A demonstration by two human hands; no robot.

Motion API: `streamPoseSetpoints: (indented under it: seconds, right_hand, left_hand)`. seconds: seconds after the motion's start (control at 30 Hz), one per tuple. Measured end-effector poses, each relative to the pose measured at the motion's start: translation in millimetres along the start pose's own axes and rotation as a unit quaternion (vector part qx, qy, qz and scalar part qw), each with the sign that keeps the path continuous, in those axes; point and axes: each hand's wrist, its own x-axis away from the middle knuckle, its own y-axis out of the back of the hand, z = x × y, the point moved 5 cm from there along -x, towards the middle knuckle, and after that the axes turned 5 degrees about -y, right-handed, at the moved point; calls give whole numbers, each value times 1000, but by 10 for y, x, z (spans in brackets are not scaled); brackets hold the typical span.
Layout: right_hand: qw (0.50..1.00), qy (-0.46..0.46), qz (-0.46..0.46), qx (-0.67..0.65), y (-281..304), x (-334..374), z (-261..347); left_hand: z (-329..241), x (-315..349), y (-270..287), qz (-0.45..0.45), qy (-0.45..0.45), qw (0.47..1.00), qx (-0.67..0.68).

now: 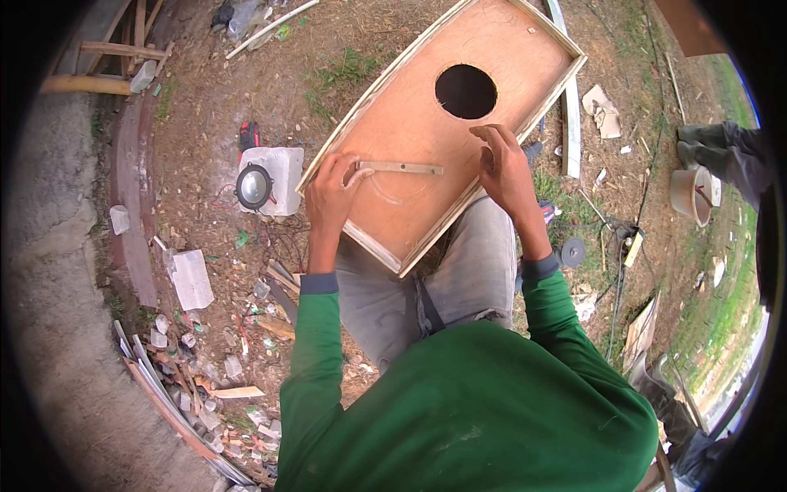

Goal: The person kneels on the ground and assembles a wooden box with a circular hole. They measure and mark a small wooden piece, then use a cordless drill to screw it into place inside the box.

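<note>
Pinching one end of a thin wooden strip (400, 168), my left hand (332, 197) presses it onto the plywood box (426, 107); right hand (504, 168) hovers, fingers loosely curled, empty.

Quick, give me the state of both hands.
Left hand: closed on one end of a thin wooden strip, pressing it onto the plywood box.
Right hand: open, holding nothing.
</note>
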Motion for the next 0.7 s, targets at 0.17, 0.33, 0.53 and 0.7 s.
streamPoseSetpoints:
  seconds: [0.17,0.33,0.53,0.7]
  right_hand:
    - [999,10,41,-21,-357,192,60]
    - [994,58,28,91,-530,378,141]
    - [979,117,55,160,-569,317,108]
    - [966,153,76,193,-554,236,100]
  left_hand:
    - [-34,6,15,10,32,999,12]
    - [-33,25,16,44,63,996,34]
    - [-78,105,4,-6,33,998,55]
    - [-129,233,-49,-25,65,996,51]
